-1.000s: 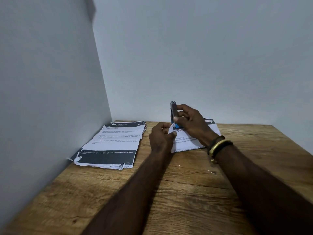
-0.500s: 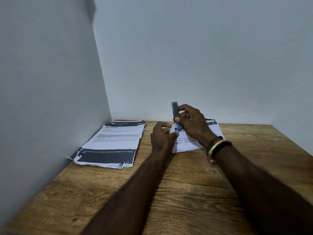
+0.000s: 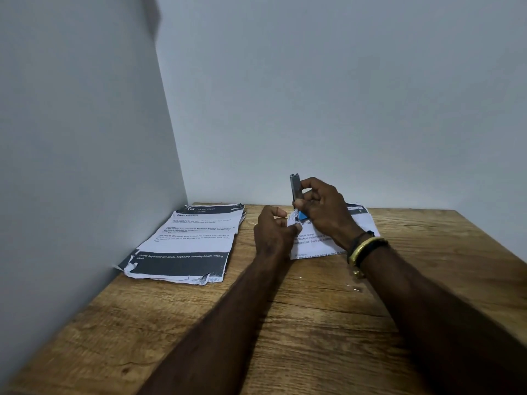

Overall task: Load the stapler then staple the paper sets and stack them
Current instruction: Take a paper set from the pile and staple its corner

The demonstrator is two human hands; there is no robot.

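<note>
My right hand [image 3: 322, 208] grips a small stapler [image 3: 296, 189] with a grey metal top and a blue base, held upright over the top left corner of a printed paper set [image 3: 319, 242]. My left hand [image 3: 273, 230] pinches that same corner of the paper set just below the stapler. The rest of this set lies on the wooden table [image 3: 299, 323], partly hidden under my right wrist. A stack of printed paper sets [image 3: 188, 243] with dark bands lies flat at the back left, against the wall.
Grey walls close off the table on the left and at the back. A few small loose staples [image 3: 353, 287] glint on the wood near my right wrist, which wears a gold and a black bracelet [image 3: 363, 249].
Both hands and the stapler have shifted very slightly to the right at the paper's corner. The stack at the left has not moved.
</note>
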